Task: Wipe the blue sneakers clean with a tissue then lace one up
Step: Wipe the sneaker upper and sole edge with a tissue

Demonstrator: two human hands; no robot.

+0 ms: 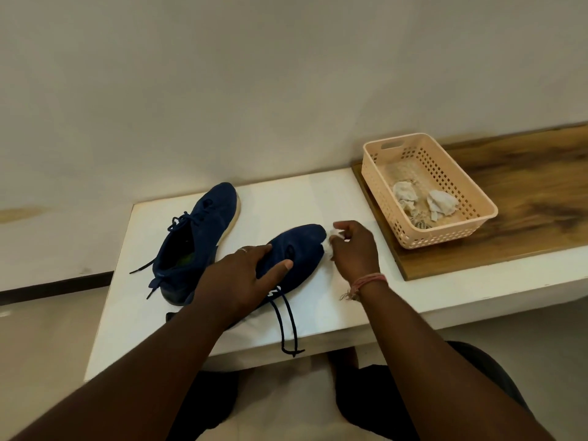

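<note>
The head view looks down on a white worktop (318,198) where two blue sneakers lie. The near sneaker (296,249) lies toe-away in front of the person; the left hand (235,275) rests on its upper with fingers straight and spread, pressing it down, thumb across the tongue area. The right hand (353,246) has its fingers curled round a white tissue (329,246), pinching it against the toe-side edge of that sneaker. A loose dark lace (288,323) trails from the near sneaker toward the worktop's front edge and hangs just over it. The far sneaker (197,237) lies to the left, just beside the first, already laced, its lace ends splayed on the worktop.

The sneakers look soft-sided and light, likely to slide or fold under rubbing, so a flat press on the upper or a hold round the heel seems the sound grip. The tissue is thin and will probably tear or ball up if dragged hard; the lace is limp and best taken near its tip.

To the right, on a wooden board (525,186), stands a peach plastic basket (375,173) holding crumpled used tissues (440,203). It stands apart from the right hand; nothing lies between them
</note>
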